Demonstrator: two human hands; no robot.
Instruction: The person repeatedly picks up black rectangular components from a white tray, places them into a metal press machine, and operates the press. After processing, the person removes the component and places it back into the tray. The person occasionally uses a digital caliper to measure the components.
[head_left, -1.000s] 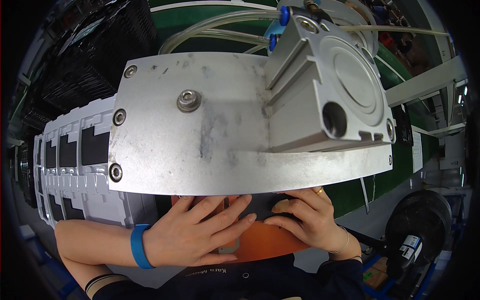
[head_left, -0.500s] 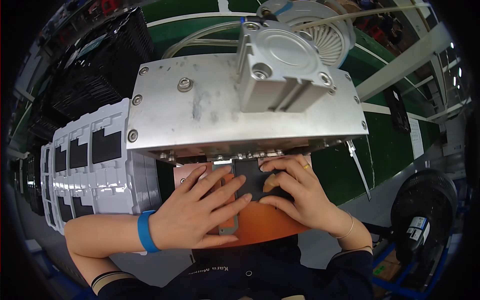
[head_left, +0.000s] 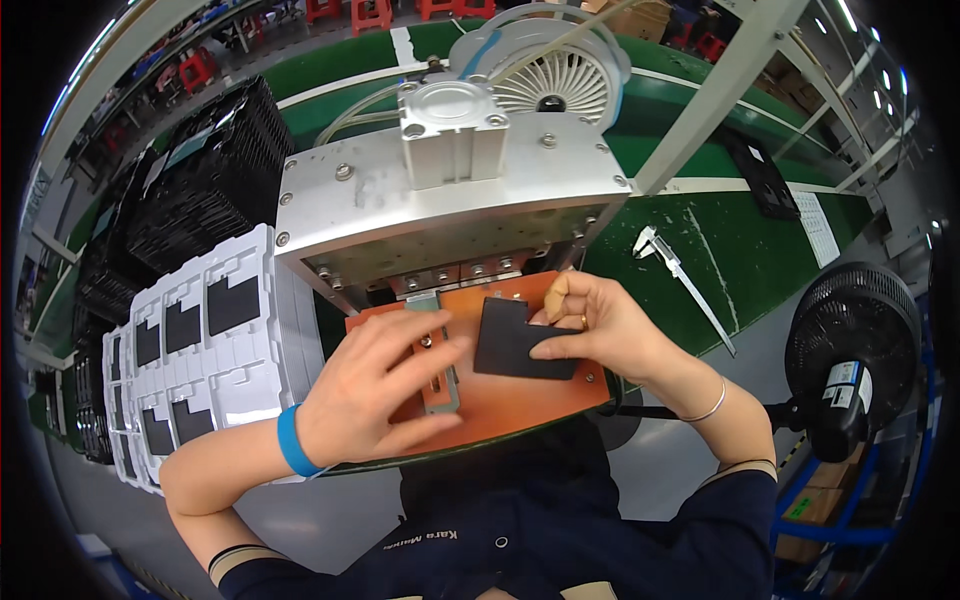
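Note:
My right hand (head_left: 590, 325) pinches a flat black plate (head_left: 508, 345) with a notch cut from one corner, thumb in front and fingers behind. A finger cot covers one of its fingertips. The plate is tilted above an orange base plate (head_left: 500, 408). My left hand (head_left: 375, 375), fingers spread and holding nothing, hovers over a narrow grey metal strip (head_left: 440, 393) fixed on that base. Just beyond both hands stands a metal press (head_left: 430, 228) with a square pneumatic cylinder (head_left: 455, 140) on top.
White trays (head_left: 255, 378) holding similar black plates are stacked at left, with black trays (head_left: 205, 170) behind. A caliper (head_left: 685, 285) lies on the green bench (head_left: 655, 220) at right. A white fan (head_left: 550, 85) stands behind the press, a black fan (head_left: 850, 345) at far right.
My right hand has lifted the black plate off the base and tilted it. My left hand has moved slightly left, away from it. The view has shifted, showing more under the press.

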